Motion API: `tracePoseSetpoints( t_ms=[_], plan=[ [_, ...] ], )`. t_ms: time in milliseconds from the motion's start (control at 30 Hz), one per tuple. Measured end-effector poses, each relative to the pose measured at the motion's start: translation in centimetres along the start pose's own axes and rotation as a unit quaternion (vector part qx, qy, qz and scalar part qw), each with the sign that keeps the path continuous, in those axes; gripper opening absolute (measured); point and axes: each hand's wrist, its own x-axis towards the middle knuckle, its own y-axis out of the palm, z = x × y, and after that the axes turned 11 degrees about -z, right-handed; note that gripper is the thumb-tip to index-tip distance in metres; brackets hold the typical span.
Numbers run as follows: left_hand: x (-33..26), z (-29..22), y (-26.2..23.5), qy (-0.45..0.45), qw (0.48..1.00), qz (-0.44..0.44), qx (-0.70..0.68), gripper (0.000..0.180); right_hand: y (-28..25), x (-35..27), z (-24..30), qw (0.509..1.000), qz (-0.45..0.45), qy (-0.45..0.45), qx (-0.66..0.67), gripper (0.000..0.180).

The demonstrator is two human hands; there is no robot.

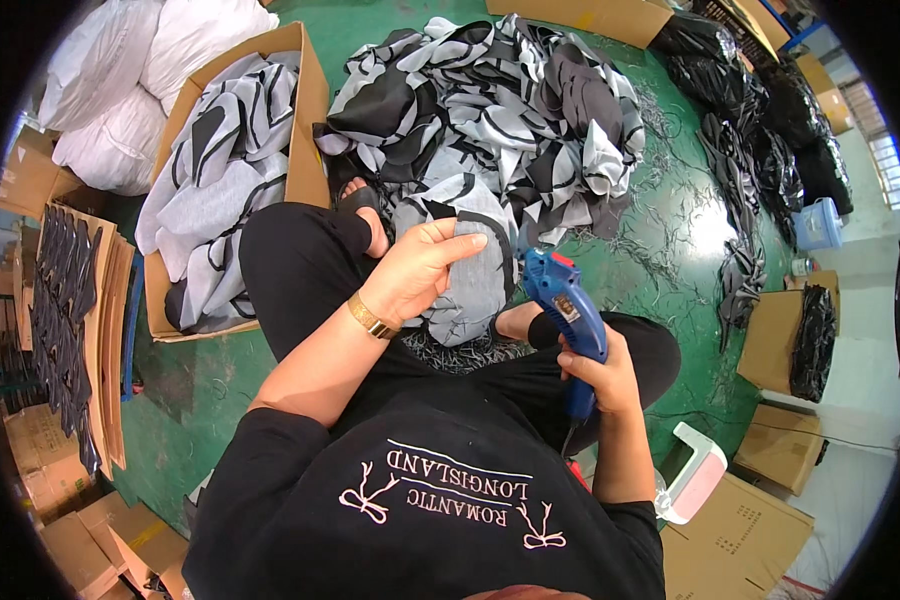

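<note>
My left hand (415, 270) is closed, thumb and fingers pinching the upper edge of a grey fabric piece (475, 275) with black trim. The cloth hangs between my bent knees. In my right hand (607, 370) is a blue handheld electric fabric cutter (570, 310) with a red part near its head. Its head is beside the right edge of the cloth; whether the blade touches the fabric is hard to make out. Beyond my hands lies a large heap of grey and black fabric pieces (490, 110) on the floor.
At the left stands an open cardboard box (310, 120) filled with similar fabric. White sacks (110, 90) sit behind it. Dark trimming scraps (660, 260) litter the green floor (680, 350). A white and pink appliance (695, 475), cartons (740, 535) and black plastic bags (720, 80) line the right side.
</note>
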Motion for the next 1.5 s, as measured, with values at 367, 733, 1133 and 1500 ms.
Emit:
tracePoseSetpoints(
  t_ms=[367, 733, 1133, 1500],
  plan=[
    [0.3, 0.7, -0.2, 0.099, 0.989, -0.066, 0.093, 0.014, 0.0, -0.4, -0.2, 0.997, 0.012, 0.040, -0.059, 0.037],
    [-0.7, -0.5, 0.1, 0.110, 0.975, -0.058, 0.183, 0.025, -0.7, -0.1, 0.1, 0.997, 0.023, 0.022, -0.071, 0.036],
    [-0.8, -0.6, 0.0, 0.104, 0.969, 0.011, 0.224, 0.036, -0.2, 1.1, 1.1, 0.999, -0.017, -0.032, 0.019, 0.036],
    [-1.2, 1.5, 1.7, -0.035, 0.997, 0.046, -0.057, 0.023, 3.1, 3.1, 2.4, 0.996, -0.026, -0.058, 0.070, 0.042]
  ],
)
